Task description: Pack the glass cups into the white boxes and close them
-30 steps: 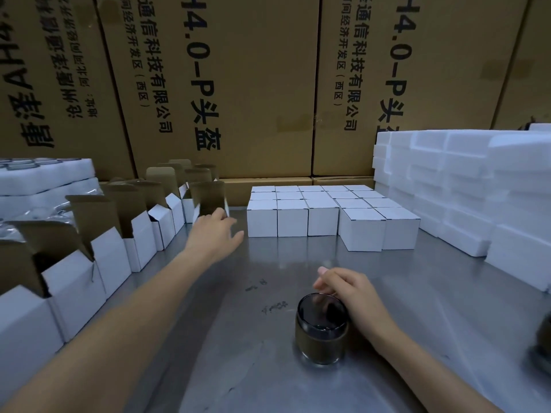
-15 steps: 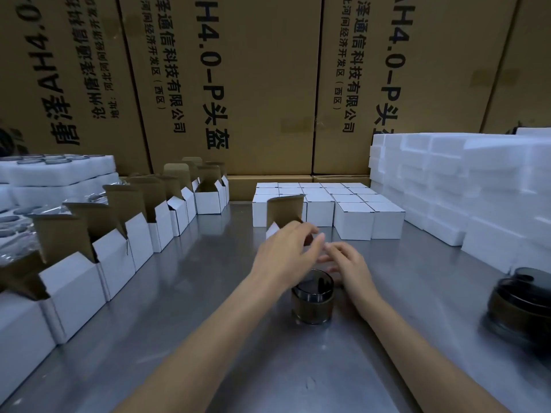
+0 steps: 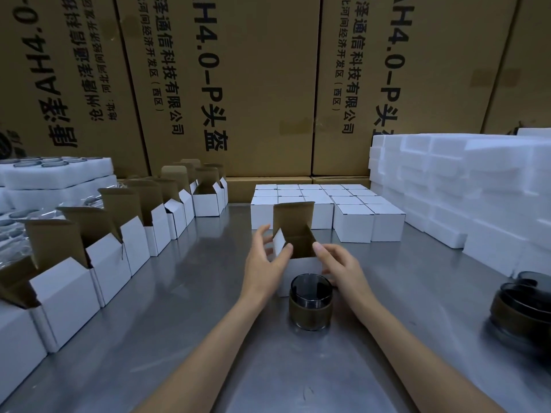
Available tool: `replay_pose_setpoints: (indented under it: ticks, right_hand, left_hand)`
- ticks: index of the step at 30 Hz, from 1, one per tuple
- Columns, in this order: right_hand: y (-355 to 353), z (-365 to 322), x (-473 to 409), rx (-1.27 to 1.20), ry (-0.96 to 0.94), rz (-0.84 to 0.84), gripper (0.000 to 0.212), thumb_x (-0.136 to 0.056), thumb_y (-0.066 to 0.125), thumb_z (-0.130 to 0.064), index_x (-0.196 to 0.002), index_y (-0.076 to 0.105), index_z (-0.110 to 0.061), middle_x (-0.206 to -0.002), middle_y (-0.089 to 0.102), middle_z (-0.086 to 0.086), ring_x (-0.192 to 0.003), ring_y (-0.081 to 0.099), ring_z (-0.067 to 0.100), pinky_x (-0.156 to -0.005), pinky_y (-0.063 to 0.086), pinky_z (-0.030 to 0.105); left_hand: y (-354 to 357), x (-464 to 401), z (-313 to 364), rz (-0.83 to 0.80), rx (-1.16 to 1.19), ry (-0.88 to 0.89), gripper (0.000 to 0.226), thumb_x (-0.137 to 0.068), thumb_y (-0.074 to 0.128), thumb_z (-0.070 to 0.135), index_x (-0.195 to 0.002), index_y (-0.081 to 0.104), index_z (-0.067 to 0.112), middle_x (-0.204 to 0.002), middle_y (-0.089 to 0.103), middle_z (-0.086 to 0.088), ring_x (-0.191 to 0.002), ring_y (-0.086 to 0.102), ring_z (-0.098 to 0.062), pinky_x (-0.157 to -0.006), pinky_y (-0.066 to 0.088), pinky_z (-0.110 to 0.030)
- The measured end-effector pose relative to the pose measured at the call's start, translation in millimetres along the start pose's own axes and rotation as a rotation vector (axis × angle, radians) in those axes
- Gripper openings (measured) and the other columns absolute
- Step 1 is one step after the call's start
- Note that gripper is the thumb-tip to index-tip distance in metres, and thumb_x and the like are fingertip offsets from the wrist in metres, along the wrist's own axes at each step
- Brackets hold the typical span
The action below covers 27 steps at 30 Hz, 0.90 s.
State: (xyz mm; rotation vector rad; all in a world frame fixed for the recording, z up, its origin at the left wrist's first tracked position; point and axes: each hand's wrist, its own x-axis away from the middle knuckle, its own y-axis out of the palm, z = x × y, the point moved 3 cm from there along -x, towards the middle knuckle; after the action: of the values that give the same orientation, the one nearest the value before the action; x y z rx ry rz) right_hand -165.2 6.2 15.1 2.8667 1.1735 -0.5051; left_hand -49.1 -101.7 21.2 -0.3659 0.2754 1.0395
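Observation:
An open white box (image 3: 301,264) with a brown inside stands on the steel table (image 3: 179,323), its lid flap upright. My left hand (image 3: 262,263) holds its left side, thumb on the small side flap. On the box's right edge my right hand (image 3: 343,269) grips with the thumb over the rim. A glass cup (image 3: 310,302) with a dark sleeve stands upright just in front of the box, between my wrists, and neither hand touches it.
A row of open white boxes (image 3: 110,263) lines the left side. Closed white boxes (image 3: 351,222) sit grouped behind. White foam stacks (image 3: 462,189) fill the right, foam trays (image 3: 53,174) the far left. More dark glass cups (image 3: 524,308) stand at the right edge. Brown cartons (image 3: 238,84) wall the back.
My left hand fetched an open box from the left row and set it behind the cup. My right hand left the cup and took the box's right edge.

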Motion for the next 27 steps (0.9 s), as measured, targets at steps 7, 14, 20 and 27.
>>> replay_pose_setpoints:
  ticks: [7,14,20,27]
  right_hand:
    - [-1,9,-6,0.019,0.117,0.066,0.040,-0.099,0.038,-0.045,-0.081,0.062,-0.019,-0.083,0.066,0.003,-0.073,0.061,0.016,-0.063,0.048,0.028]
    - [-4,3,-4,-0.102,0.158,0.089,0.027,-0.094,0.040,-0.016,-0.071,0.055,-0.012,-0.071,0.062,0.003,-0.059,0.056,0.014,-0.050,0.042,0.023]
    - [-5,-1,-2,-0.186,0.204,0.017,0.025,-0.093,0.041,-0.013,-0.074,0.057,-0.007,-0.072,0.065,0.003,-0.051,0.056,0.010,-0.044,0.038,0.018]
    - [-18,-17,5,0.149,-0.184,0.180,0.008,-0.092,0.054,-0.032,-0.087,0.057,-0.026,-0.085,0.061,-0.011,-0.079,0.055,0.008,-0.069,0.044,0.028]
  left_hand:
    - [-6,2,6,0.066,0.025,0.014,0.032,-0.081,0.039,0.030,-0.111,0.039,0.039,-0.105,0.054,0.003,-0.093,0.052,-0.020,-0.084,0.043,-0.043]
    - [-13,-7,9,-0.097,0.115,-0.049,0.050,-0.066,0.046,0.023,-0.116,0.056,0.028,-0.099,0.052,0.001,-0.086,0.048,-0.010,-0.070,0.043,-0.015]
    - [-12,-9,8,-0.138,0.121,-0.082,0.067,-0.060,0.043,0.025,-0.127,0.050,0.026,-0.096,0.049,0.001,-0.080,0.046,-0.008,-0.064,0.040,-0.015]
    - [-11,-4,6,-0.138,0.196,-0.101,0.062,-0.061,0.043,0.025,-0.122,0.051,0.031,-0.082,0.046,0.000,-0.078,0.042,-0.012,-0.072,0.038,-0.027]
